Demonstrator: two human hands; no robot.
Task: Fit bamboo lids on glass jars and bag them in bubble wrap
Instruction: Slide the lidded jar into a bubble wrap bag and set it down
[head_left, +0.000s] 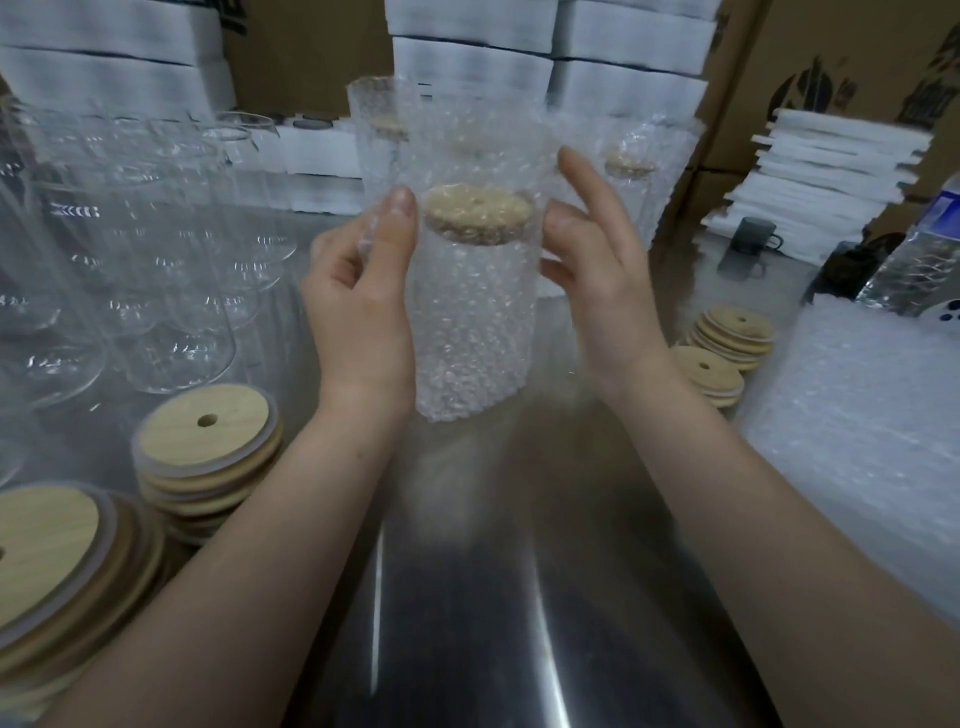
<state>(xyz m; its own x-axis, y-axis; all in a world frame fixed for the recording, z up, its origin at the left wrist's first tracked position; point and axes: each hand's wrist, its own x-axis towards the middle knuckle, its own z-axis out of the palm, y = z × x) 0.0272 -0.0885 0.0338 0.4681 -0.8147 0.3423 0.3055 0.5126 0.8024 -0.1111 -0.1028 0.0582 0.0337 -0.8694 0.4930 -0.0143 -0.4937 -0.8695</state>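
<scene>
A: The bagging step is in hand here. The jar (470, 358), with its bamboo lid (478, 213) fitted, sits inside the bubble wrap bag (467, 140), and the lid is well below the bag's open mouth.

B: And the grip?

A: The left hand (358, 301) pinches the bag's left side at lid height, thumb in front and fingers curled behind. The right hand (608, 280) lies against the right side with its fingers nearly straight, steadying more than clasping.

B: So the jar stands upright between the two hands, over the steel table (493, 571). Whether its base touches is hard to tell.

A: Next, by my reckoning, the loose top wants folding down over the lid. Then the parcel joins the bagged jars (631, 171) behind.

B: Spare lids (208, 447) wait at the left.
</scene>
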